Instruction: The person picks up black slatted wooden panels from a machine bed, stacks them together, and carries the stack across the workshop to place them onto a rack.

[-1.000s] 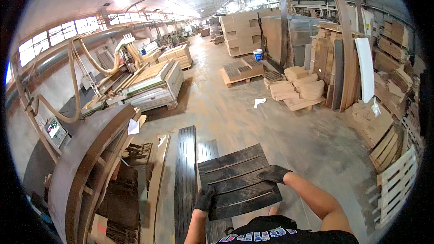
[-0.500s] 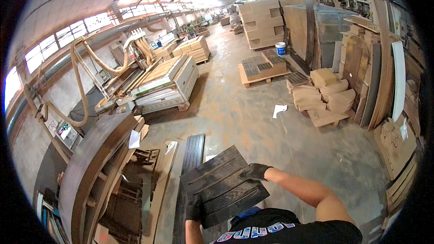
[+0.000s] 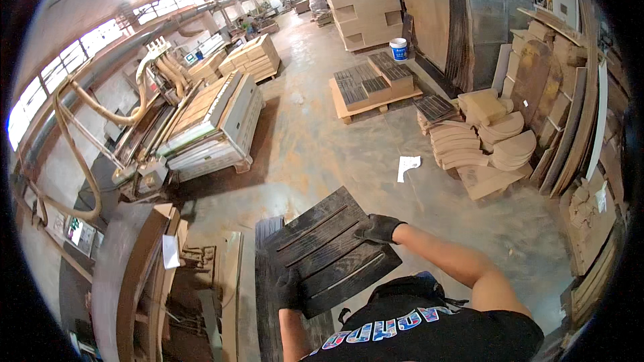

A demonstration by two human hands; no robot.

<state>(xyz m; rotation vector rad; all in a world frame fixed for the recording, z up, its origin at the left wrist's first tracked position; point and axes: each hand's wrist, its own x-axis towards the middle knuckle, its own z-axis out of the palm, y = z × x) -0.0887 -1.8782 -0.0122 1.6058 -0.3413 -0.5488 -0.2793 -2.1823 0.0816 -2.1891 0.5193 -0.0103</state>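
A dark, wood-grained panel (image 3: 332, 245) with long grooves is held tilted in front of my body. My left hand (image 3: 290, 289), in a black glove, grips its lower left edge. On the panel's right edge, my right hand (image 3: 379, 229), gloved in black too, is closed with the thumb side over the top face. The fingers beneath the panel are hidden. Below and to the left, a stack of long dark grooved boards (image 3: 263, 265) shows partly behind the held panel.
Ahead stands a pallet (image 3: 376, 104) with stacked dark grooved panels (image 3: 396, 75), a white-and-blue bucket (image 3: 399, 49) behind it. Curved boards (image 3: 463, 146) are piled at right. A long stack of boards (image 3: 215, 124) and a curved dark workpiece (image 3: 124, 261) are at left. White paper (image 3: 408, 167) lies on the floor.
My view has turned and shifted, so the pallet of panels and the curved boards appear nearer. The grooved panel stays in both hands at nearly the same tilt.
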